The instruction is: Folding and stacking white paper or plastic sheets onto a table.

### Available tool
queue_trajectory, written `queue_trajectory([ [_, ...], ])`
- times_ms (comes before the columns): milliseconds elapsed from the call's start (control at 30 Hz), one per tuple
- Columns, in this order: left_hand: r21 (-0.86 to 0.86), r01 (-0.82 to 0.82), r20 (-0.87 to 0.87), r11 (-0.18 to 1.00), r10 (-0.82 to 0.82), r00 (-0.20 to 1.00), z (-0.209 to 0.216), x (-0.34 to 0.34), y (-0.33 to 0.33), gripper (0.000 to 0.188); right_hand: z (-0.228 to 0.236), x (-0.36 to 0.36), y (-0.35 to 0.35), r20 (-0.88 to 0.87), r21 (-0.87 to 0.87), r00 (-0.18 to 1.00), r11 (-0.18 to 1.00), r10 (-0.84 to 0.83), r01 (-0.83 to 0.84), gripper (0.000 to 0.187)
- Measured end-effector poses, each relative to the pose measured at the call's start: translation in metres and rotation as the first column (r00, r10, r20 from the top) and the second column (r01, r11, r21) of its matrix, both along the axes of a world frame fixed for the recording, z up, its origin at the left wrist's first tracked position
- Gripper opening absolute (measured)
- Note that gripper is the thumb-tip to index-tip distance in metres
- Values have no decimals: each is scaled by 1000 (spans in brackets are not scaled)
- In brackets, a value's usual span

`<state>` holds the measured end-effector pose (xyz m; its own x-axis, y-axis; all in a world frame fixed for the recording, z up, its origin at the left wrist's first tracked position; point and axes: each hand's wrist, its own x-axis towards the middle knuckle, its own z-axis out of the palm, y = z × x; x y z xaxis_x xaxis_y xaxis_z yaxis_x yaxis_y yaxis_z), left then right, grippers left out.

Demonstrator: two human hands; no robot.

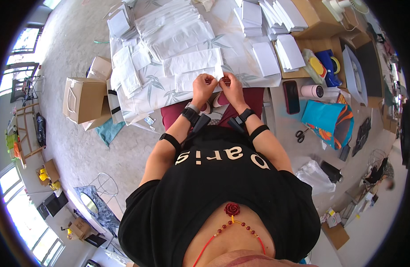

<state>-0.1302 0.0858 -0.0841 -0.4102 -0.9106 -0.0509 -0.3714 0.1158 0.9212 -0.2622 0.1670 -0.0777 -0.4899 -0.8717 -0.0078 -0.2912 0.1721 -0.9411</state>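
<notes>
Both hands meet at the near edge of a table with a leaf-patterned white cover (169,84). My left hand (203,88) is closed in a pinch at the right end of a thin white plastic bag (186,81). Close beside it, my right hand (233,89) pinches the same end, where a narrow white strip (219,72) stands up between the fingers. The exact grip at the fingertips is too small to make out. Just beyond lies another flat white bag (191,61), and behind it a spread pile of similar bags (173,26).
Stacks of white folded cards (249,20) stand at the far right, one pile (289,52) on a cardboard box. Right of the table are a dark phone (291,97), a pink cup (312,91), a blue bag (323,118) and scissors (300,135). Cardboard boxes (84,99) stand left.
</notes>
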Motion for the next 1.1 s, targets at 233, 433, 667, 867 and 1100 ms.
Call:
queue_trajectory([
  [233, 31, 52, -61, 998, -50, 997, 26, 1, 6, 26, 8, 2, -4, -79, 24, 995, 998, -53, 55, 14],
  [433, -163, 62, -68, 985, -74, 995, 36, 1, 3, 22, 12, 9, -6, -147, -39, 989, 999, 1, -6, 13],
  [667, -227, -70, -61, 971, 57, 997, 37, 25, -7, 17, -4, 12, -3, 54, 25, 997, 999, -45, 44, 11],
  [867, 16, -364, -336, 931, 348, 875, 21, 89, -23, 13, -11, 10, -2, 339, 91, 933, 992, -119, 93, 18],
  [1100, 344, -475, -539, 810, 584, 607, 4, 182, -38, 16, -7, -7, -6, 133, 249, 988, 967, -82, 47, 31],
])
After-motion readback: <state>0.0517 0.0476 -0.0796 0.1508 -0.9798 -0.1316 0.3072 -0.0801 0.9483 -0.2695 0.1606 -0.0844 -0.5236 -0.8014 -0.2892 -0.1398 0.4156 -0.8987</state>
